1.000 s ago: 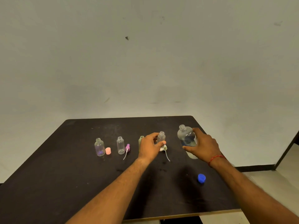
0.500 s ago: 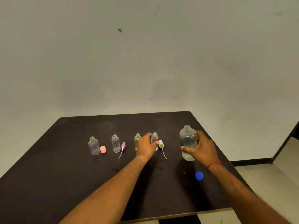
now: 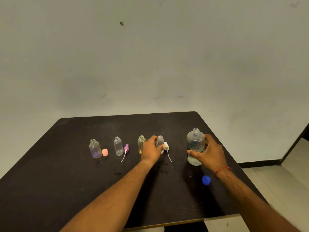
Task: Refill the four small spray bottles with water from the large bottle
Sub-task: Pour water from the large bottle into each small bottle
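Four small uncapped spray bottles stand in a row on the black table (image 3: 66,181): a purple-tinted one (image 3: 95,149), a clear one (image 3: 118,146), a yellowish one (image 3: 141,144) and a clear one (image 3: 160,141). My left hand (image 3: 150,150) grips that rightmost small bottle. My right hand (image 3: 209,153) grips the large clear bottle (image 3: 195,144), which stands upright, uncapped and partly filled with water.
A pink cap (image 3: 105,152), a purple spray head with tube (image 3: 125,149) and a white spray head with tube (image 3: 166,147) lie beside their bottles. A blue cap (image 3: 206,180) lies near my right wrist. The table's right edge is close to the large bottle.
The large bottle went from tilted to standing upright in my right hand. My left hand stays on the rightmost small bottle. The view shifted slightly.
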